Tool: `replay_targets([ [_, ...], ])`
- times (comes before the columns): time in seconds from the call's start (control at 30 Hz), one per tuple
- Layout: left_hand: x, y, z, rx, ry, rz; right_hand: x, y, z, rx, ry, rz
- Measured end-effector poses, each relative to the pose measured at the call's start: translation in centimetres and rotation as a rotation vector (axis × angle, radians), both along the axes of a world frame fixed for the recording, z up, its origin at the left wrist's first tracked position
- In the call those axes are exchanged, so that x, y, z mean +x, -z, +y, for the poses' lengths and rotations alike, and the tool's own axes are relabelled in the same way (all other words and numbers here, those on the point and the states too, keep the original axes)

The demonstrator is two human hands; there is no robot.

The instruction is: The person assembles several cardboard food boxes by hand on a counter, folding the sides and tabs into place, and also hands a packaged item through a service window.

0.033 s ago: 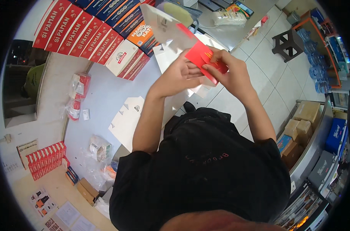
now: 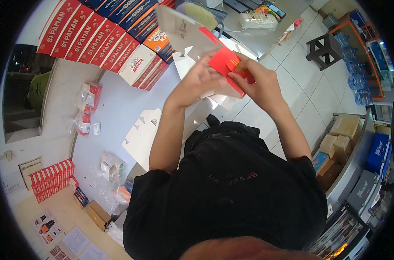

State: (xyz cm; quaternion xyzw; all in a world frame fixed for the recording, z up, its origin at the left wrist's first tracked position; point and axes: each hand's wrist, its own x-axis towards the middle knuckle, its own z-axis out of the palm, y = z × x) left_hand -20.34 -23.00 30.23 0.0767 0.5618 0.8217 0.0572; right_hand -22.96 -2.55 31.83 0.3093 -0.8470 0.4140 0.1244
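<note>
A partly folded carton (image 2: 223,60), red on one side with a pale grey-white panel sticking up to the far left, is held up in front of me. My right hand (image 2: 259,82) pinches its red right end between thumb and fingers. At the carton's left side, my left hand (image 2: 197,82) has its fingers against the carton's lower edge; they are slightly blurred and partly hidden. Below my left forearm, a flat white carton blank (image 2: 143,132) lies on the pale table (image 2: 114,104). More white blanks (image 2: 184,63) lie beyond my left hand.
Stacked red boxes (image 2: 86,37) and dark blue boxes (image 2: 134,17) fill the table's far left. Plastic-wrapped red packs (image 2: 91,97) lie along the wall side. A black stool (image 2: 324,51) stands on the tiled floor, with brown cartons (image 2: 342,138) on a shelf at right.
My left fingers have shifted slightly against the carton, and its upright panel has tilted a little to the left. My right hand keeps its pinch in nearly the same place.
</note>
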Motion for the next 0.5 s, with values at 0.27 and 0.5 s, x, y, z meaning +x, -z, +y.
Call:
replay_targets([
  [0.27,-1.6,-1.2,-0.4,-0.122,-0.372,0.042,-0.2,1.3,-0.7,0.005,0.111,0.460],
  [0.5,-0.7,-0.6,1.0,-0.049,-0.523,-0.065,0.2,1.4,-2.4,-0.136,0.156,0.337],
])
